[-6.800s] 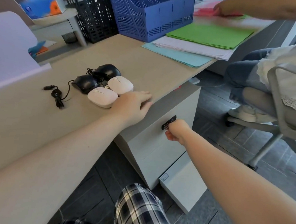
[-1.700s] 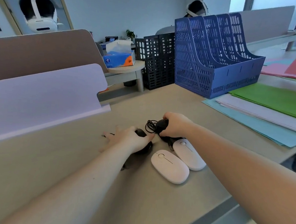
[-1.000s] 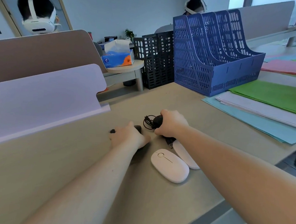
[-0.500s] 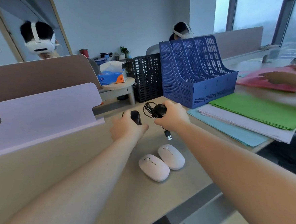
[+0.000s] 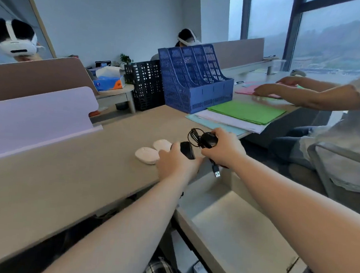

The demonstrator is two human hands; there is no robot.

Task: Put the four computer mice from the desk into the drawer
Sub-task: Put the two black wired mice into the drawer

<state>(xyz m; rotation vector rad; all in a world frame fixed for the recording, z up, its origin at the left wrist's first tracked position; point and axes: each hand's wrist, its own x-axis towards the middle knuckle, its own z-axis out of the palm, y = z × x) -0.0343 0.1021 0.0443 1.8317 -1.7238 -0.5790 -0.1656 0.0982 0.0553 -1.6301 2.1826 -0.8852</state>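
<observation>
**Inspector:** Report the hands.

**Assistant:** At centre frame, the left hand [image 5: 176, 163] is wrapped around a black mouse [image 5: 187, 149]. The right hand [image 5: 224, 149] is clenched around a second black mouse [image 5: 209, 139], with its bundled cable [image 5: 194, 135] looped above the knuckles and the plug [image 5: 216, 173] dangling below. Both are held over the front edge of the desk [image 5: 66, 171].

**Inspector:** The remaining items?

**Assistant:** Two white mice [image 5: 147, 155] and [image 5: 162, 144] lie side by side on the desk, just left of the left hand. The drawer [image 5: 242, 232] stands open at lower right and looks empty in the part that shows.

**Inspector:** Handling assessment?

**Assistant:** In my judgement the mice are light, rigid shells with smooth tops, liable to slip if pinched from above. Grasp each across its two sides, palm over the back. The cable is limp, and the loose plug could catch on the drawer wall, so gather it in. The white ones appear cordless and simpler.

**Inspector:** Progress?

**Assistant:** None in the drawer yet.
</observation>
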